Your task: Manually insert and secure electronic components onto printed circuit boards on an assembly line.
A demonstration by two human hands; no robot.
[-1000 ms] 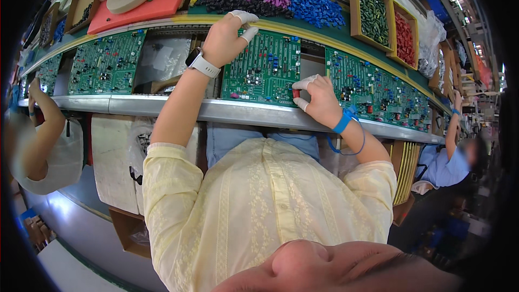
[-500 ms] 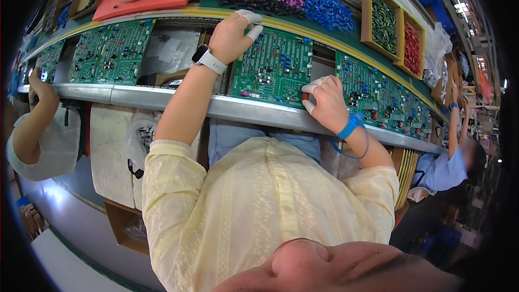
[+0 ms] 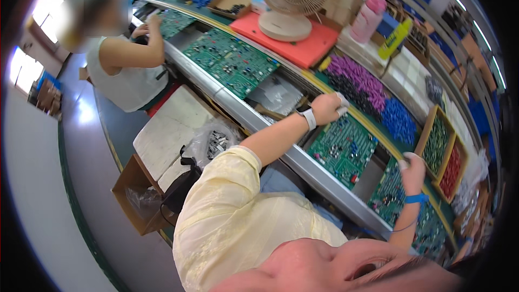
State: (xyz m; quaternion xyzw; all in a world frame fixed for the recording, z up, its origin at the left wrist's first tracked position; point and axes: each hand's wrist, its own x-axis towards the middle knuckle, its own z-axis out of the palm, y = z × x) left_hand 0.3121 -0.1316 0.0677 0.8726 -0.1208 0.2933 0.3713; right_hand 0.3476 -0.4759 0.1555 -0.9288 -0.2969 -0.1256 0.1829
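Note:
A green circuit board (image 3: 341, 145) dotted with small parts lies in the metal-edged track in front of me. My left hand (image 3: 327, 109), with white finger covers and a watch on the wrist, is at that board's far left corner. Its fingers are curled close together, and anything between them is too small to make out. A small red component (image 3: 354, 179) stands at the board's near right corner. My right hand (image 3: 413, 174), with a blue wrist strap, is over the far side of the neighbouring board (image 3: 385, 188), beside the yellow rail. Its fingers are loosely bent and apart, with nothing visible in them.
Beyond the rail lie heaps of purple (image 3: 359, 78), black (image 3: 351, 93) and blue (image 3: 399, 121) parts. Bins of green (image 3: 436, 146) and red parts (image 3: 451, 172) stand to the right. A fan (image 3: 294, 2) sits on a red pad. A co-worker (image 3: 127, 62) works at the left.
The view has turned to the left. My right hand has left the board's near corner and moved right and away, leaving the red component there. My left hand remains at the far left corner.

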